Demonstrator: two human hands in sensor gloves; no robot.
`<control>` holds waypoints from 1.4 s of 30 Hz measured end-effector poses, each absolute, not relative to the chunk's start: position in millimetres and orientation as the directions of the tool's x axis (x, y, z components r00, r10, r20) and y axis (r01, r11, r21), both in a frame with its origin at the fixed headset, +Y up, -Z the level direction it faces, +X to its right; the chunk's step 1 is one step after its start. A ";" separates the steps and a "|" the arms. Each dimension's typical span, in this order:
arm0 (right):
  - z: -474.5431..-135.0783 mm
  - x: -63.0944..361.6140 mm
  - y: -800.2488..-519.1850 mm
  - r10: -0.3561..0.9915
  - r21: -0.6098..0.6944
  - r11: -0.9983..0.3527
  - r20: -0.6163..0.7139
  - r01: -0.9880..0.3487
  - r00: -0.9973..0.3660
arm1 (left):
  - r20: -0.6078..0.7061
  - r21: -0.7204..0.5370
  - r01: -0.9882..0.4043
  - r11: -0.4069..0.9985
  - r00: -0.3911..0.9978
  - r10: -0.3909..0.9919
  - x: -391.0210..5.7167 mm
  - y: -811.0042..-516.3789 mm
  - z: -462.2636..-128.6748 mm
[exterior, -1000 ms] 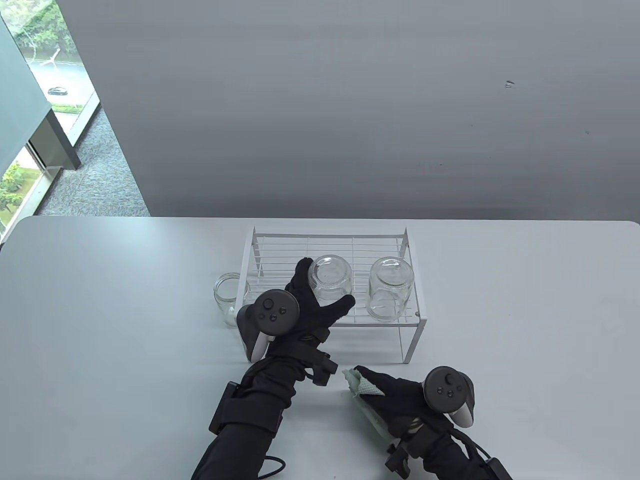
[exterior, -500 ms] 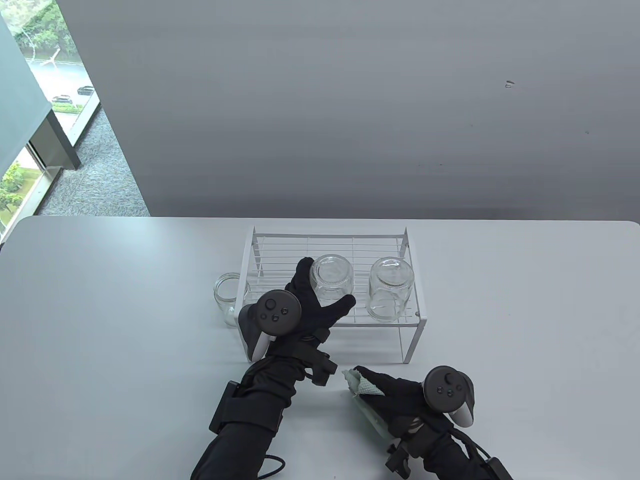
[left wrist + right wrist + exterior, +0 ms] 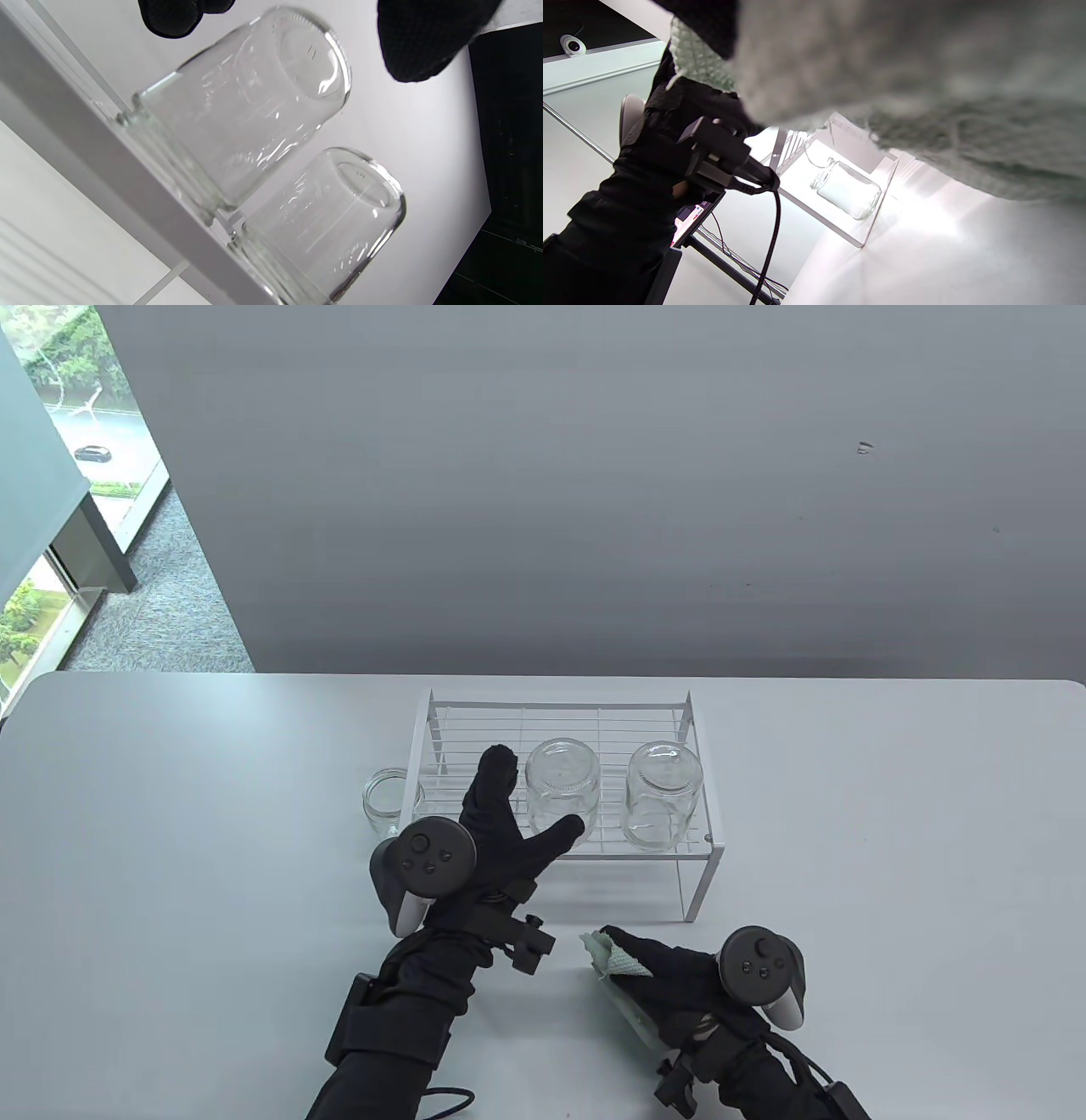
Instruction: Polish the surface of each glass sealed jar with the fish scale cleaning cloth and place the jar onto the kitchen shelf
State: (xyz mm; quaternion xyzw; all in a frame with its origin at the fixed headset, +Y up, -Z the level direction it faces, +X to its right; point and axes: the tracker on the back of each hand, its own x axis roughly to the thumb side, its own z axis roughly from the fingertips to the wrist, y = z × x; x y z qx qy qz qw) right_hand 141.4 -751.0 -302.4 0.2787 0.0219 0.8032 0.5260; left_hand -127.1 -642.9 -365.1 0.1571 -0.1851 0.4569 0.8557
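Observation:
Two clear glass jars stand upside down on the white wire shelf (image 3: 702, 855): the middle jar (image 3: 562, 785) (image 3: 254, 110) and the right jar (image 3: 663, 796) (image 3: 331, 228). A third jar (image 3: 386, 802) stands mouth up on the table just left of the shelf. My left hand (image 3: 532, 800) is spread open beside the middle jar, fingers to its left and thumb in front, not touching it. In the left wrist view its fingertips (image 3: 424, 42) hang clear of the glass. My right hand (image 3: 670, 980) rests on the table in front of the shelf and grips the pale green cloth (image 3: 612, 963) (image 3: 903, 84).
The shelf stands mid-table, with its left part bare of jars. The grey table (image 3: 891, 814) stretches wide on both sides. A grey wall (image 3: 594, 517) rises behind the table. A cable (image 3: 770, 237) trails from my left wrist.
My left hand has come off the middle jar and drawn back left and toward me. The jar stays on the shelf. The right hand with the cloth has not moved.

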 end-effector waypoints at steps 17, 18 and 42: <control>-298.9 136.7 -750.3 0.851 0.311 -0.462 0.419 -0.830 -0.317 | 0.215 0.448 -0.551 0.704 0.831 0.514 -274.9 -638.9 -356.9; -298.5 136.2 -750.3 0.849 0.311 -0.466 0.421 -0.828 -0.320 | 0.203 0.430 -0.534 0.728 0.843 0.498 -277.4 -643.6 -360.5; -297.7 142.3 -752.3 0.827 0.303 -0.521 0.412 -0.798 -0.383 | 0.272 0.025 -0.123 0.992 0.956 0.112 -245.4 -702.3 -434.0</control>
